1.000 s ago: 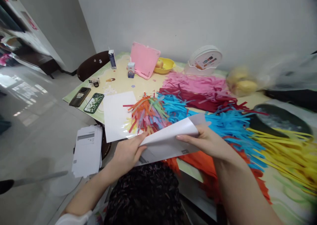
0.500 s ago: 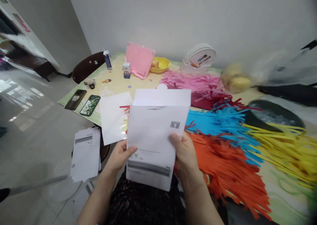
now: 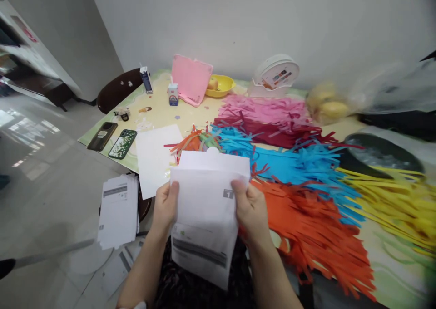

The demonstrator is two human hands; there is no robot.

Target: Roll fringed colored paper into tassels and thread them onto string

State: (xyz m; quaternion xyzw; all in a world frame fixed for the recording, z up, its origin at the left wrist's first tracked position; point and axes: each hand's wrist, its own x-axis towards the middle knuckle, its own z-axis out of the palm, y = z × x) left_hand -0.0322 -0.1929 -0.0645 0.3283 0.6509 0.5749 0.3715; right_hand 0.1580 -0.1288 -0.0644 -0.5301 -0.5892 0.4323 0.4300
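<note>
I hold a white paper envelope-like packet [image 3: 206, 204] upright over my lap, printed side toward me, with a small grey square label near its right edge. My left hand [image 3: 165, 207] grips its left edge with the thumb on the front. My right hand [image 3: 250, 207] grips the right edge the same way. Just beyond the packet, on the table, lies a heap of mixed-colour paper strips [image 3: 197, 141] partly on a white sheet [image 3: 153, 157].
Piles of paper strips cover the table: pink [image 3: 265, 109], dark red [image 3: 279, 134], blue [image 3: 293, 164], orange [image 3: 313, 227], yellow [image 3: 391, 200]. Two phones [image 3: 114, 139] lie at the left edge. A stack of white packets [image 3: 119, 209] sits lower left. Pink case [image 3: 190, 78], yellow bowl [image 3: 220, 84] at back.
I turned the white packet from lying folded over the strips to upright in both hands, then lowered it a little toward my lap, uncovering the mixed strips behind it.
</note>
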